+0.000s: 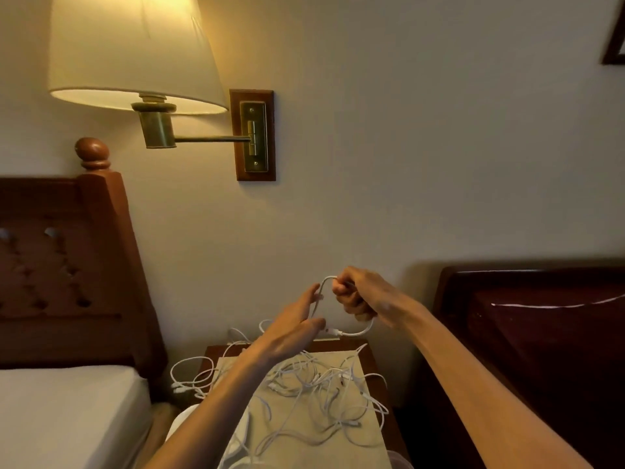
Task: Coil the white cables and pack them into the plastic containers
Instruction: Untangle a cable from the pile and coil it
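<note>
A tangle of white cables [314,387] lies spread over a small wooden nightstand [358,346] covered by a beige mat [304,421]. My right hand [358,296] is raised above it, its fingers curled round a looped white cable [324,286] that hangs down to a plug end [333,331]. My left hand [297,326] is beside it with fingers straight, and the loop runs over its fingertips and thumb. A white plastic container [236,445] shows partly at the bottom edge, under my left forearm.
A bed with a white mattress [67,414] and a wooden headboard [67,265] stands to the left. Dark wooden furniture [541,333] is on the right. A lit wall lamp [135,62] hangs above. Several cable loops hang over the nightstand's left edge.
</note>
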